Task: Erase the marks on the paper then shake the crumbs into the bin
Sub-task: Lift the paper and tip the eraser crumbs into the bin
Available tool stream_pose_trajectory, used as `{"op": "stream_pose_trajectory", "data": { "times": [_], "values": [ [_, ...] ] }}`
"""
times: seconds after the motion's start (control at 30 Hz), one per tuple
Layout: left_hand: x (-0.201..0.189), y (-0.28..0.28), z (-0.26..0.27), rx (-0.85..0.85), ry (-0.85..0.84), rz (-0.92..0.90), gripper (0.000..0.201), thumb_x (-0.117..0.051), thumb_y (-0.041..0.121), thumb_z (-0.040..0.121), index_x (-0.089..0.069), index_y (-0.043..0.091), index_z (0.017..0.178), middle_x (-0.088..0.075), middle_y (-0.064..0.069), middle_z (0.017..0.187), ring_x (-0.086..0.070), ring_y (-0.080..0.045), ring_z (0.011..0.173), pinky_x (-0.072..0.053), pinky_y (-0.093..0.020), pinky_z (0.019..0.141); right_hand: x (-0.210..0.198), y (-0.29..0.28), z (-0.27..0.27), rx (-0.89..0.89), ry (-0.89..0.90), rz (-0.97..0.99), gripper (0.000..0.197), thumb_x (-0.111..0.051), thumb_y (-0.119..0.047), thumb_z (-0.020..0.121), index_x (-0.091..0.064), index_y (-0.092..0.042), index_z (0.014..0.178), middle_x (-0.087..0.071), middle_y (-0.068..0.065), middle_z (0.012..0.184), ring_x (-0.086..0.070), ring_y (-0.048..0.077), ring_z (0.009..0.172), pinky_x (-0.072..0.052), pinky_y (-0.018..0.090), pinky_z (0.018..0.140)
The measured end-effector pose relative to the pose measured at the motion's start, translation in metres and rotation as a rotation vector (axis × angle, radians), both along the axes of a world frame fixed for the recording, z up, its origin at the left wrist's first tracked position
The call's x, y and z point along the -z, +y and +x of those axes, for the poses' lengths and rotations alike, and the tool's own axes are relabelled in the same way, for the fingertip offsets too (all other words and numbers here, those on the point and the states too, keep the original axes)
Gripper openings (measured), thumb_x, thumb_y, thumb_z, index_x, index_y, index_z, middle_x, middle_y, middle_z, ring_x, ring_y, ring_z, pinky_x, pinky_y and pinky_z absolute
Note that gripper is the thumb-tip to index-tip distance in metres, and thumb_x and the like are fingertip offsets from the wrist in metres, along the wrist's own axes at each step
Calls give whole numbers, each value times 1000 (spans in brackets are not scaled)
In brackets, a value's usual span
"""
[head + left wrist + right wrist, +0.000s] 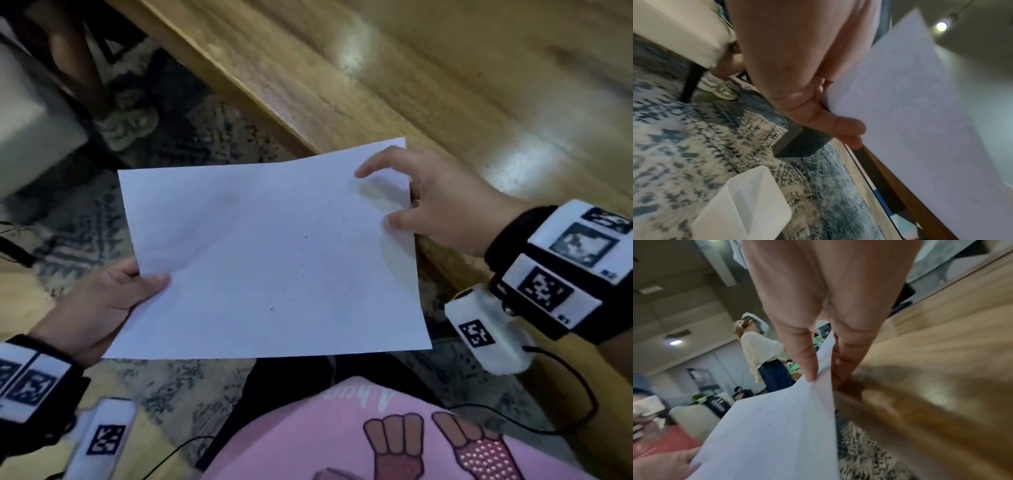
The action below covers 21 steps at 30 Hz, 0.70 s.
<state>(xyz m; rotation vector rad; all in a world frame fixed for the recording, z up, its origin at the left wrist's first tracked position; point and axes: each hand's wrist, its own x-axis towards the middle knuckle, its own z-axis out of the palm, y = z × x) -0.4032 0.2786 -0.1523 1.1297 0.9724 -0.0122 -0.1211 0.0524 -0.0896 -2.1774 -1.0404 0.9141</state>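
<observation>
Over rug (191, 192), paper (270, 253) between hands (99, 305).

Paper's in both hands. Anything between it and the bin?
Nothing visible. The left hand and right hand pinch the paper by its edges, beyond the table edge. The white bin, seen only in the left wrist view, stands open on the carpet below the left hand.

paper (267, 246): white, few small dark specks
table (445, 85): yellow-brown wood grain
rug (705, 138): cream with blue-grey speckled pattern
bin (748, 206): white
shirt (308, 442): pink, print of 2 hands
wrist bands (513, 240): black, with black-and-white square codes
</observation>
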Motion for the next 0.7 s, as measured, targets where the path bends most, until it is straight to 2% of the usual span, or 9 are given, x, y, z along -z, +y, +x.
{"op": "stream_pose_trajectory", "data": {
  "times": [0.03,0.17,0.33,0.4,0.5,0.53,0.6,0.67,0.7],
  "values": [
    [5,5,-8,-29,12,-7,31,-61,17,68,-69,22,97,-74,1,99,-70,-24,88,-59,-36,65,5,11,-7,-25,-45,-8,52,-61,1,78,-52,-36,112,-45,-11,110,-46,14,94,-44,25,73],
    [30,17,-36,-109,58,-39,29,-47,10,83,-65,18,104,-72,-2,104,-69,-27,91,-59,-37,65,33,50,-33,-72,-209,-25,46,-51,8,78,-53,-26,109,-38,-2,102,-42,20,89,-40,33,70],
    [66,27,-59,-146,91,-37,26,-48,10,85,-68,20,97,-73,1,101,-70,-24,86,-59,-31,59,92,75,-50,-20,-179,-60,46,-49,12,74,-55,-22,104,-36,0,94,-42,22,80,-35,30,66],
    [82,28,-66,-175,93,-29,21,-60,18,77,-68,20,96,-73,1,101,-71,-22,83,-58,-28,57,122,80,-52,19,-97,-81,44,-49,12,75,-56,-24,99,-41,1,94,-42,19,76,-33,20,58],
    [113,32,-78,-169,114,-2,56,-80,40,51,-67,22,102,-72,2,106,-70,-22,88,-58,-27,60,169,87,-52,58,62,-177,39,-48,13,78,-58,-25,86,-42,-6,87,-39,8,64,-30,15,48],
    [122,33,-80,-179,115,-18,52,-78,38,55,-67,21,102,-71,2,107,-69,-23,90,-58,-28,60,185,92,-51,62,104,-198,37,-49,12,78,-58,-24,83,-43,-7,85,-39,7,63,-30,13,47],
    [144,34,-80,-219,89,-102,27,-62,20,76,-67,18,102,-71,-1,108,-69,-25,91,-60,-32,62,215,105,-47,60,121,-206,32,-53,12,77,-61,-19,80,-49,-4,90,-40,9,65,-32,10,50],
    [164,34,-76,-250,77,-142,27,-48,6,84,-68,15,100,-71,-2,107,-68,-26,94,-59,-36,70,243,119,-41,41,78,-208,29,-55,13,77,-66,-12,85,-51,0,94,-41,10,67,-32,9,53],
    [172,33,-74,-252,72,-142,28,-49,5,81,-69,15,97,-71,-3,108,-67,-26,95,-58,-37,74,255,125,-39,31,59,-207,28,-54,14,76,-67,-8,88,-51,0,96,-42,12,69,-32,7,53]
  ]
}}
